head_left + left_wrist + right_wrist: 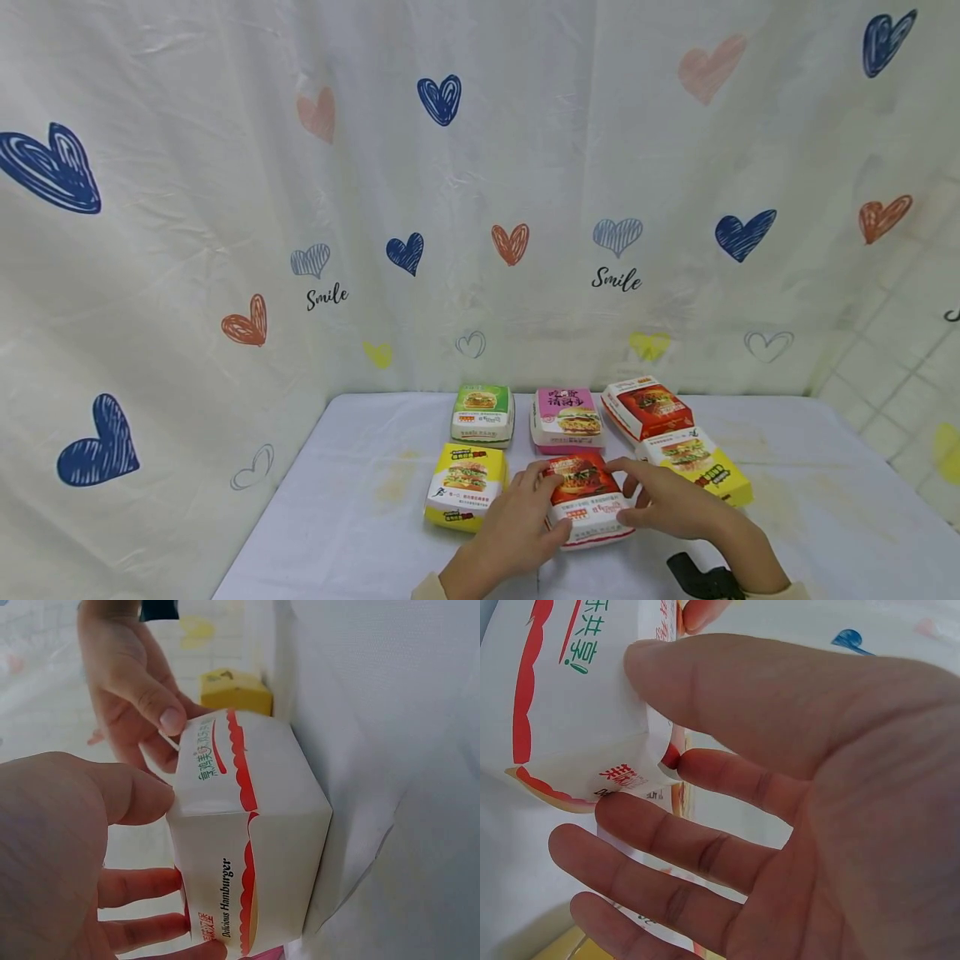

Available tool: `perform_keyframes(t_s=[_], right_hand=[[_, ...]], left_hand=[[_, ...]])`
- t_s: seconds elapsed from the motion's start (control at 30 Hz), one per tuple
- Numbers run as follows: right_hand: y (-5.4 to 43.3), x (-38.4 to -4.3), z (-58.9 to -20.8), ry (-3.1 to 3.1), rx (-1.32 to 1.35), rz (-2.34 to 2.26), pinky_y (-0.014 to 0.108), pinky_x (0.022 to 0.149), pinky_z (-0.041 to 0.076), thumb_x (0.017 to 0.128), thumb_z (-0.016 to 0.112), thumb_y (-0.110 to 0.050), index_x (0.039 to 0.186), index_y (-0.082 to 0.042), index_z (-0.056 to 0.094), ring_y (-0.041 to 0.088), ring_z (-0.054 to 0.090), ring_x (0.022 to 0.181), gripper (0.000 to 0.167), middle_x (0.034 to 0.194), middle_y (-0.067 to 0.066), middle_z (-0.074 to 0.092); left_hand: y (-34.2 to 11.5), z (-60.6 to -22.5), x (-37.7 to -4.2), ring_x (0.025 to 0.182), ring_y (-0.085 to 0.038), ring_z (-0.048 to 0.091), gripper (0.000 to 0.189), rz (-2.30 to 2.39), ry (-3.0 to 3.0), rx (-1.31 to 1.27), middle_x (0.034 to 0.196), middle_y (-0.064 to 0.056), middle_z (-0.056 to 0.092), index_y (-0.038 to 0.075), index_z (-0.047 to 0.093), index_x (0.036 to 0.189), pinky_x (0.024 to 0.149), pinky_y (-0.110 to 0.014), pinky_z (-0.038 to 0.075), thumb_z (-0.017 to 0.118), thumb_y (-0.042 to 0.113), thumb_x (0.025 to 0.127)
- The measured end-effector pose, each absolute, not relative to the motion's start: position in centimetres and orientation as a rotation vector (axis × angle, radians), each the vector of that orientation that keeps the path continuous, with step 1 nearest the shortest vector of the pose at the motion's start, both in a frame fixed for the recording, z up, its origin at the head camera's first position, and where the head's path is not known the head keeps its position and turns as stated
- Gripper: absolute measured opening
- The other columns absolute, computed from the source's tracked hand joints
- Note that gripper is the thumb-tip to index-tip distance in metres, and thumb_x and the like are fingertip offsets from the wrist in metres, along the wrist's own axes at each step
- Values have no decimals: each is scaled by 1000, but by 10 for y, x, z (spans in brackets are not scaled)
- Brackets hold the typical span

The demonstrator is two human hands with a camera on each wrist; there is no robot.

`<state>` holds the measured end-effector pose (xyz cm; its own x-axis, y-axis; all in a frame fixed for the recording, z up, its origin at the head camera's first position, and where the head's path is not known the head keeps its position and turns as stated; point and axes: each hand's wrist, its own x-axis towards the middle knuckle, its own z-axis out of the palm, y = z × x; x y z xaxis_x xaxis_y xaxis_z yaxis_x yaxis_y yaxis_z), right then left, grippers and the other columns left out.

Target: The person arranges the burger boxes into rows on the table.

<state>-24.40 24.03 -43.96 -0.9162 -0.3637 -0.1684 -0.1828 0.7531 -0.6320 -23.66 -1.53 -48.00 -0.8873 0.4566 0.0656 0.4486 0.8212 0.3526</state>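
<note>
In the head view a red-and-white hamburger box sits at the front middle of the white table, lid closed. My left hand grips its left side, thumb at the near corner and fingertips along the top edge. From the right, my right hand holds the box between thumb and index finger, its other fingers loosely extended. The left wrist view shows the box's white side with red scalloped trim, its underside near the cloth. In the right wrist view the thumb touches the box's white wall.
Left of the box is a yellow hamburger box. Behind stand a green box and a pink box. To the right, another red box touches a yellow box. A heart-printed curtain hangs behind the table.
</note>
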Motion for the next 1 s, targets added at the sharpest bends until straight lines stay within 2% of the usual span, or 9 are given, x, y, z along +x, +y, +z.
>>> perform_keyframes(t_s=[0.67, 1.0], right_hand=[[240, -244, -439, 2675, -448, -911, 30, 68, 52, 85, 83, -33, 134, -13, 56, 20, 58, 84, 60, 94, 2, 63], [235, -243, -438, 2683, -358, -898, 35, 73, 56, 82, 85, -34, 131, -14, 56, 18, 58, 83, 61, 93, 1, 63]], left_hand=[[-19, -478, -235, 141, -16, 48, 51, 603, 2970, 794, 161, 6, 39, 31, 49, 149, 106, -44, 51, 57, 46, 101], [-19, -477, -235, 142, -14, 47, 49, 573, 2972, 821, 161, 7, 39, 31, 49, 150, 105, -43, 52, 56, 41, 102]])
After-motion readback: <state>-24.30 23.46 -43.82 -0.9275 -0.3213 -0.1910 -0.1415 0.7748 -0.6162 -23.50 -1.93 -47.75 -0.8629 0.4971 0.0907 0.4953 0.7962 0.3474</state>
